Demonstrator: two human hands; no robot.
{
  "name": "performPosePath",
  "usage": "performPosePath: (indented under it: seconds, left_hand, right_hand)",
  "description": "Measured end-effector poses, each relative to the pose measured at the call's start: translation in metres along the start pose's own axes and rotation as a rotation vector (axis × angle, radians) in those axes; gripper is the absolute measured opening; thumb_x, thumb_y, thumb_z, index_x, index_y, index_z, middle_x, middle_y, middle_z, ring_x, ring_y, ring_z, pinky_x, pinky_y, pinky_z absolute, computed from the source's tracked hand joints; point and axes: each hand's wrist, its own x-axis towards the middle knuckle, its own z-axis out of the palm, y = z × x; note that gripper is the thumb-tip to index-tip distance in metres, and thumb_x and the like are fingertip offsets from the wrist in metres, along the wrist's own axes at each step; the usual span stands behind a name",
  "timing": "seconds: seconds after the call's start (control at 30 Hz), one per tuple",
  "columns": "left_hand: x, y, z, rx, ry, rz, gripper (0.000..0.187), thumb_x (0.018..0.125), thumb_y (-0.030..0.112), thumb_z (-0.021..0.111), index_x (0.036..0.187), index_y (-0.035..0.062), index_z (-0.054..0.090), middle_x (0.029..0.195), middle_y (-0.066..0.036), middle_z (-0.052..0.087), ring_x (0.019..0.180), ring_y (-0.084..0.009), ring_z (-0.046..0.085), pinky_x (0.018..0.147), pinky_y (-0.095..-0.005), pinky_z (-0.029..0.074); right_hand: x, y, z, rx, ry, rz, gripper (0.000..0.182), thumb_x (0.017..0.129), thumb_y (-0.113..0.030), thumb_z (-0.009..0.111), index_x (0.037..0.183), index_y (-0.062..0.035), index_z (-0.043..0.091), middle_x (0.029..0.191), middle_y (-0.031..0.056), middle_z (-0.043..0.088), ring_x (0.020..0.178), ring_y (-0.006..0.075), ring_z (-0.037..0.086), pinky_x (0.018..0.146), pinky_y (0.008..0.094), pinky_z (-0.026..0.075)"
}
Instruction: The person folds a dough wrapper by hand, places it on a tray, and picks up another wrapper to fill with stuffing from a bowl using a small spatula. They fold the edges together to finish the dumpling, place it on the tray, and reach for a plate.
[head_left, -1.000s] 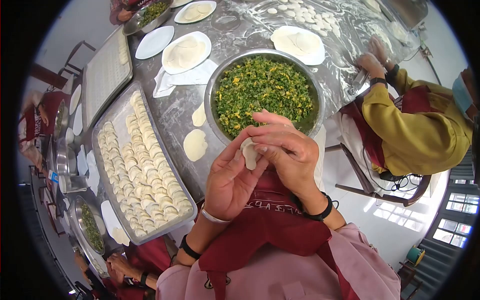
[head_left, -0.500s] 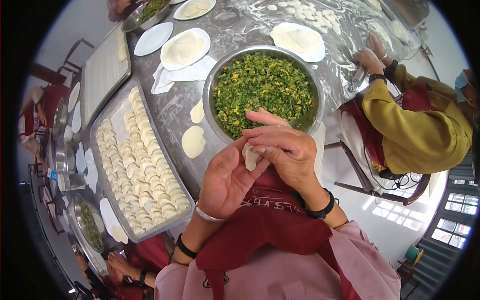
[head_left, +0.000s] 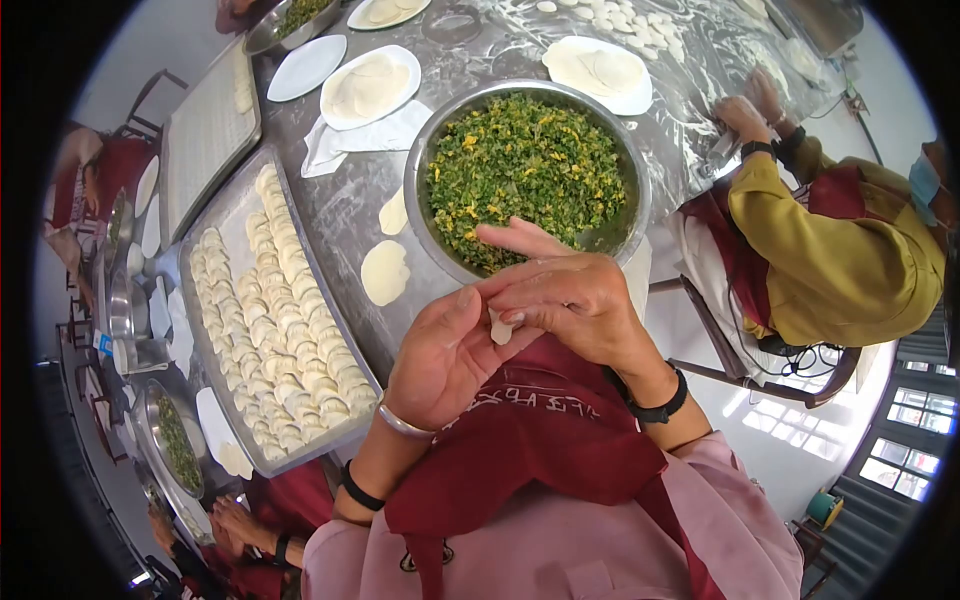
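Observation:
A small pale dumpling (head_left: pixel 502 330) sits between my hands, mostly covered by fingers. My left hand (head_left: pixel 432 352) cups it from below and the left, its thumb raised beside it. From the right, my right hand (head_left: pixel 580 302) pinches the dough edge between thumb and finger, with one finger stretched out. Just beyond my hands stands a steel bowl (head_left: pixel 418 220) of chopped green and yellow filling (head_left: pixel 525 170). Two flat dough wrappers lie left of the bowl, the nearer wrapper (head_left: pixel 385 273) being whole in view. How far the dumpling is sealed cannot be seen.
On the left, a metal tray (head_left: pixel 232 215) holds rows of finished dumplings (head_left: pixel 290 330). Plates with wrappers, such as the white plate (head_left: pixel 405 90), stand farther back beside a white cloth (head_left: pixel 325 150). A co-worker in a yellow sleeve (head_left: pixel 830 260) works at the floured table on the right.
My hands stay together around the dumpling, and less of it shows between the fingers now. My left hand has shifted slightly left. The view has moved a little.

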Motion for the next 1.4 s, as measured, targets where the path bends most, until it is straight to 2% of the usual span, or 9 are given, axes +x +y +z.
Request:
performPosePath:
  seconds: [0.2, 0.3, 0.4, 0.6, 0.8, 0.9, 1.1, 1.2, 1.4]
  left_hand:
    - [0.0, -0.003, 0.006, 0.052, -0.02, 0.101, 0.049, 0.104, 0.032, 0.043, 0.135, -0.0065, 0.042, 0.126, -0.014, 0.056, 0.117, -0.021, 0.056, 0.104, -0.0395, 0.045]
    - [0.003, -0.007, -0.002, 0.061, -0.061, 0.162, 0.054, 0.102, 0.035, 0.046, 0.138, -0.0052, 0.039, 0.13, -0.013, 0.055, 0.119, -0.0222, 0.055, 0.104, -0.0398, 0.044]
    - [0.003, -0.009, -0.003, 0.199, -0.045, 0.204, 0.058, 0.101, 0.036, 0.048, 0.14, -0.0058, 0.036, 0.132, -0.014, 0.054, 0.122, -0.0233, 0.054, 0.106, -0.04, 0.042]
    - [0.003, -0.011, 0.006, 0.212, -0.006, 0.221, 0.061, 0.102, 0.037, 0.046, 0.142, -0.008, 0.033, 0.135, -0.017, 0.051, 0.125, -0.0237, 0.051, 0.108, -0.0395, 0.039]
    - [0.002, -0.01, 0.004, 0.296, -0.018, 0.219, 0.061, 0.103, 0.038, 0.043, 0.141, -0.0091, 0.034, 0.134, -0.015, 0.052, 0.123, -0.0219, 0.052, 0.104, -0.0375, 0.042]
    - [0.0, -0.009, 0.006, 0.364, 0.01, 0.199, 0.062, 0.103, 0.039, 0.043, 0.14, -0.01, 0.036, 0.132, -0.015, 0.053, 0.12, -0.0206, 0.053, 0.099, -0.0358, 0.045]
    - [0.0, -0.007, 0.005, 0.388, 0.016, 0.175, 0.062, 0.103, 0.041, 0.042, 0.138, -0.0105, 0.039, 0.131, -0.016, 0.054, 0.117, -0.0203, 0.055, 0.096, -0.0351, 0.046]
    - [-0.002, -0.007, 0.002, 0.385, 0.039, 0.18, 0.06, 0.104, 0.04, 0.04, 0.135, -0.0102, 0.042, 0.129, -0.016, 0.055, 0.116, -0.0205, 0.056, 0.096, -0.035, 0.046]
    - [-0.004, -0.007, 0.004, 0.416, 0.045, 0.149, 0.055, 0.104, 0.039, 0.039, 0.129, -0.0086, 0.049, 0.123, -0.014, 0.057, 0.11, -0.0185, 0.057, 0.097, -0.0356, 0.045]
  right_hand:
    - [0.0, -0.005, 0.007, 0.029, 0.105, 0.024, 0.016, 0.075, -0.001, 0.071, 0.091, 0.0031, 0.073, 0.106, 0.0173, 0.071, 0.126, 0.0393, 0.052, 0.105, 0.0505, 0.039]
    - [0.003, -0.007, 0.025, 0.155, 0.403, 0.125, 0.014, 0.078, -0.002, 0.071, 0.091, -0.0009, 0.073, 0.103, 0.0147, 0.072, 0.12, 0.0344, 0.058, 0.103, 0.0468, 0.043]
    - [0.003, -0.005, 0.031, 0.156, 0.426, 0.149, 0.012, 0.08, -0.001, 0.07, 0.091, -0.0009, 0.073, 0.102, 0.0144, 0.072, 0.12, 0.0339, 0.059, 0.104, 0.0461, 0.043]
    - [0.0, 0.005, 0.022, -0.05, 0.298, 0.048, 0.016, 0.078, 0.0, 0.071, 0.094, 0.0002, 0.073, 0.105, 0.0138, 0.072, 0.121, 0.0327, 0.058, 0.105, 0.0444, 0.042]
    - [0.006, -0.008, 0.03, 0.183, 0.43, 0.211, 0.012, 0.078, -0.001, 0.071, 0.09, 0.0013, 0.073, 0.099, 0.0134, 0.073, 0.115, 0.0334, 0.062, 0.106, 0.0492, 0.04]
    - [0.003, 0.001, 0.023, 0.121, 0.284, 0.109, 0.011, 0.078, -0.001, 0.072, 0.089, 0.0014, 0.073, 0.099, 0.0138, 0.073, 0.116, 0.0338, 0.062, 0.105, 0.0491, 0.041]
    - [0.001, 0.004, 0.019, 0.039, 0.235, 0.088, 0.012, 0.078, -0.001, 0.072, 0.089, 0.0013, 0.073, 0.098, 0.0139, 0.073, 0.116, 0.0341, 0.062, 0.104, 0.0491, 0.041]
    - [0.003, -0.006, 0.022, 0.218, 0.292, 0.249, 0.011, 0.078, 0.0, 0.072, 0.089, 0.0016, 0.073, 0.096, 0.0132, 0.073, 0.117, 0.0341, 0.061, 0.105, 0.0497, 0.041]
    - [0.0, 0.005, 0.012, 0.018, 0.047, 0.118, 0.021, 0.076, -0.003, 0.072, 0.097, -0.001, 0.073, 0.106, 0.013, 0.071, 0.128, 0.0348, 0.052, 0.106, 0.0452, 0.041]
